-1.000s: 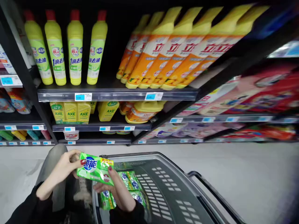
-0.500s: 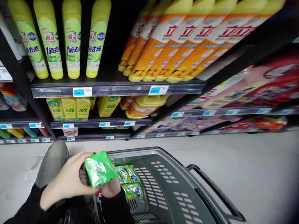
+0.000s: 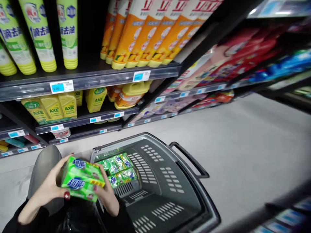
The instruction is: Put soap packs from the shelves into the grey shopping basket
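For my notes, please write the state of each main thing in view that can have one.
Green pack: held, tilted, wrapped.
Left hand: gripping one end of it.
Right hand: gripping the other end.
Basket: open on top, partly filled.
Packs in basket: wrapped, lying in rows.
Basket handle: turned outward, not held.
Yellow-green bottles: standing, tops out of view.
Orange bottles: standing in a row, tops out of view.
AXE bottles: standing.

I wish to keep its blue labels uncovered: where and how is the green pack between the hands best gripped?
Probably by its short ends: left hand from the left, right hand from the right. The green pack is box-shaped and longer crosswise, and its blue labels face the camera, away from those ends.
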`<state>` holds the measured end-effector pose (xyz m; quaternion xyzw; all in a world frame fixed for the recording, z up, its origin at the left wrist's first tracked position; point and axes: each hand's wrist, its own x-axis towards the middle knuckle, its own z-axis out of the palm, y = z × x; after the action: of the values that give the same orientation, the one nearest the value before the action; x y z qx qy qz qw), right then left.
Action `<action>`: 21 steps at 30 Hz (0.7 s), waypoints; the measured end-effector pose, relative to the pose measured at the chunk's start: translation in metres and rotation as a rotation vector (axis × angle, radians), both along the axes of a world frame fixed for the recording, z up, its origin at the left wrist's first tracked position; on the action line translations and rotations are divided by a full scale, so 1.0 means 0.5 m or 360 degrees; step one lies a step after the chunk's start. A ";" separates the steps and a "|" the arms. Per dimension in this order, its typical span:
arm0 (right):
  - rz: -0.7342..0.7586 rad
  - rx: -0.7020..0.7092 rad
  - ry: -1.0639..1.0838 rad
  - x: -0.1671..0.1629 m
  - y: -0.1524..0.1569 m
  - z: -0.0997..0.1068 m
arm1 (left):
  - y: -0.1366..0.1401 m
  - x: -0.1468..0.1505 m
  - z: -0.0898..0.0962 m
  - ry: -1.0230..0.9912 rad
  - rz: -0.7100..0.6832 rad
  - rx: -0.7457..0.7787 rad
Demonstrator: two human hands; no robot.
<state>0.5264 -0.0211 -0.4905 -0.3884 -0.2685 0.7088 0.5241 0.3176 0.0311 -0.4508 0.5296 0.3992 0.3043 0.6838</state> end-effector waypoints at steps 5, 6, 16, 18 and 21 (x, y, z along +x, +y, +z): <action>0.0515 0.0009 -0.1075 0.009 -0.058 0.059 | -0.047 -0.052 -0.066 0.0067 0.0069 -0.0139; 0.0635 -0.0023 -0.1259 0.009 -0.062 0.068 | -0.052 -0.052 -0.069 0.0099 0.0004 -0.0069; 0.0789 -0.0164 -0.2035 0.188 -0.043 0.028 | -0.014 0.046 -0.064 0.0392 -0.0214 0.0145; 0.0767 -0.0461 -0.2246 0.235 -0.030 -0.025 | 0.006 0.022 -0.075 0.0544 0.0007 0.0181; 0.0684 -0.0876 -0.2437 0.244 0.002 -0.131 | 0.030 -0.032 -0.096 0.0717 0.0219 0.0092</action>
<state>0.6486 -0.0199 -0.5560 -0.8163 -0.4355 0.3741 -0.0627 0.3015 0.0460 -0.4990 0.5750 0.5680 0.2356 0.5396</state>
